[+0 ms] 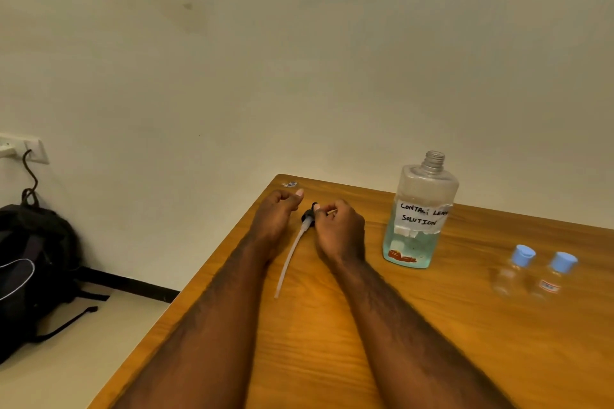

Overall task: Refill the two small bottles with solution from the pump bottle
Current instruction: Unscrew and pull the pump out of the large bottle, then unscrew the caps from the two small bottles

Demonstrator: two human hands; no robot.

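Our right hand pinches the black head of the pump between thumb and forefinger tips, with the other fingers curled. The pump lies on the table, and its tube runs from the fingertips back toward our wrists. Our left hand rests just left of the pump head, fingers loosely curled and holding nothing. The pump bottle stands uncapped to the right of the right-hand knuckles, apart from them. The two small bottles stand farther right again, blue caps on. We judge the step in hand to be setting the pump aside. To do it well, we release the head only once it lies flat. We keep the tube end, which may drip, off our forearms. We leave the pump outside the path our fingers take toward the small bottles, whose caps must come off before filling.
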